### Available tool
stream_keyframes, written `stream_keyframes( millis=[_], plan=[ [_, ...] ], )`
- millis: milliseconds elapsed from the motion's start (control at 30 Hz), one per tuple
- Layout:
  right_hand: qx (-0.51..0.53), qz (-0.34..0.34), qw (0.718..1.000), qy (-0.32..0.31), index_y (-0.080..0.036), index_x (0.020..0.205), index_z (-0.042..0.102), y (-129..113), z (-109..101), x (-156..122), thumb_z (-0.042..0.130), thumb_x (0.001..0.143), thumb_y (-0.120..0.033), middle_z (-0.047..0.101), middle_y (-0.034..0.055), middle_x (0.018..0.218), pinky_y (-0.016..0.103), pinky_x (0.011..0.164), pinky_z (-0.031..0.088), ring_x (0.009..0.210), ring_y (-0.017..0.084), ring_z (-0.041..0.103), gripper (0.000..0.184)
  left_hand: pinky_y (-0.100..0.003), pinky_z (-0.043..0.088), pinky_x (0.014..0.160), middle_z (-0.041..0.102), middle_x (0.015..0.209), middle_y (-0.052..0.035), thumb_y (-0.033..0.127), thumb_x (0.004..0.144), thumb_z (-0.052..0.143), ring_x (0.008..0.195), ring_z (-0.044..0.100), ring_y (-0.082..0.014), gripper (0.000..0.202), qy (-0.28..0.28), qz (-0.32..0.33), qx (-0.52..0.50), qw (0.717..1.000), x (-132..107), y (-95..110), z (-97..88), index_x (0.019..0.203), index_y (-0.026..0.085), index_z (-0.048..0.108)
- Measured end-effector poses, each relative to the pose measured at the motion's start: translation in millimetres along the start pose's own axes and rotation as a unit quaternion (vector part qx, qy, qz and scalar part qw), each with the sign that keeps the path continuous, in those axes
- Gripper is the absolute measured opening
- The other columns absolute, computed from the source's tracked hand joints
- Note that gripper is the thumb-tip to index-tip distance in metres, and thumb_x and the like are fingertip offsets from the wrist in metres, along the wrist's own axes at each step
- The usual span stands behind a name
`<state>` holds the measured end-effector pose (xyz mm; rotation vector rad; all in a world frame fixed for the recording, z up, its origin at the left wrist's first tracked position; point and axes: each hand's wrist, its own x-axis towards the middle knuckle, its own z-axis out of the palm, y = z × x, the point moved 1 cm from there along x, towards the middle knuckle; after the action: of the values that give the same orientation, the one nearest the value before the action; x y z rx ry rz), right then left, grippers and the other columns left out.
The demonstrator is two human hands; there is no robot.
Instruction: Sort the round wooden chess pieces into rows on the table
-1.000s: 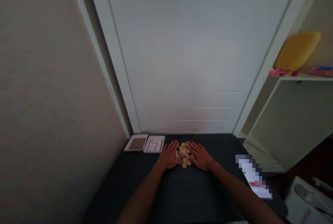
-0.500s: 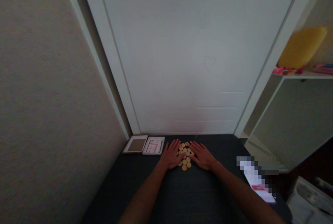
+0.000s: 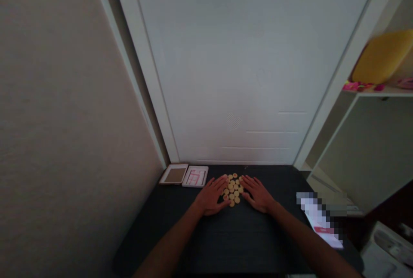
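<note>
Several small round wooden discs (image 3: 231,190) lie in a loose cluster on the dark table (image 3: 222,243). My left hand (image 3: 211,196) rests at the left side of the cluster, fingers stretched out and touching or covering some discs. On the other side, my right hand (image 3: 257,193) lies flat with its fingers spread, its fingertips at the right edge of the discs. Some discs are partly hidden under the fingers. Neither hand grips anything.
An open shallow box (image 3: 174,174) and a white tray with pink lines (image 3: 195,176) stand at the table's back left. A lit phone-like screen (image 3: 322,224), partly blurred out, lies at the right. A white panel (image 3: 232,75) rises behind the table; a wall (image 3: 64,140) borders the left.
My left hand has turned, its fingers now pointing more to the right across the discs and its thumb lower. My right thumb has drawn back from the discs. The view has shifted slightly.
</note>
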<state>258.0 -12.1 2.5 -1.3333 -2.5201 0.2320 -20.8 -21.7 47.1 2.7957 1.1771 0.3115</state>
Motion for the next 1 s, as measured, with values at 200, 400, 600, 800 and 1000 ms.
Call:
stream_keyframes(
  millis=[200, 400, 600, 800, 1000],
  plan=[
    [0.003, 0.006, 1.000, -0.008, -0.032, 0.159, 0.024, -0.6, -1.8, -8.6, 0.032, 0.102, -0.060, 0.027, 0.0018, 0.164, 0.051, 0.122, 0.018, 0.152, 0.025, 0.024, 0.064, -0.044, 0.014, 0.124, 0.027, 0.166, -0.0037, 0.073, 0.094, 0.034, 0.153, 0.022, -0.0241, 0.077, -0.013, -0.008, -0.005, 1.000, -1.8, 5.6, 9.2, 0.157, 0.028, 0.030],
    [0.006, 0.007, 1.000, -0.025, -0.030, 0.159, 0.023, -1.8, -6.5, -18.4, 0.030, 0.102, -0.062, 0.023, 0.0023, 0.165, 0.050, 0.123, 0.017, 0.153, 0.026, 0.020, 0.066, -0.044, 0.013, 0.124, 0.026, 0.166, -0.0060, 0.077, 0.091, 0.032, 0.153, 0.021, -0.0246, 0.085, -0.027, -0.015, -0.009, 0.999, 3.5, 10.9, 14.5, 0.157, 0.025, 0.030],
    [0.011, 0.009, 0.999, -0.037, -0.028, 0.159, 0.023, -4.8, -8.2, -23.3, 0.030, 0.101, -0.063, 0.022, 0.0028, 0.166, 0.051, 0.124, 0.015, 0.153, 0.026, 0.018, 0.068, -0.046, 0.013, 0.124, 0.029, 0.165, -0.0066, 0.076, 0.093, 0.027, 0.153, 0.021, -0.0258, 0.083, -0.026, -0.028, -0.002, 0.999, 19.6, 14.8, 17.1, 0.157, 0.023, 0.031],
    [0.023, 0.004, 0.999, -0.026, -0.030, 0.159, 0.024, -5.1, -9.1, -28.8, 0.033, 0.102, -0.061, 0.021, 0.0017, 0.166, 0.050, 0.124, 0.015, 0.153, 0.026, 0.019, 0.066, -0.049, 0.014, 0.123, 0.026, 0.166, -0.0069, 0.078, 0.091, 0.028, 0.153, 0.020, -0.0258, 0.085, -0.032, -0.023, -0.005, 0.999, 35.7, 21.4, 19.4, 0.156, 0.024, 0.031],
    [0.026, 0.012, 0.999, -0.019, -0.030, 0.159, 0.025, -1.4, -6.2, -34.2, 0.034, 0.102, -0.060, 0.023, 0.0020, 0.165, 0.050, 0.124, 0.016, 0.153, 0.026, 0.021, 0.065, -0.052, 0.010, 0.123, 0.031, 0.164, -0.0074, 0.077, 0.092, 0.027, 0.154, 0.018, -0.0275, 0.085, -0.024, -0.002, 0.002, 1.000, 51.5, 29.9, 28.6, 0.157, 0.024, 0.029]
  ],
)
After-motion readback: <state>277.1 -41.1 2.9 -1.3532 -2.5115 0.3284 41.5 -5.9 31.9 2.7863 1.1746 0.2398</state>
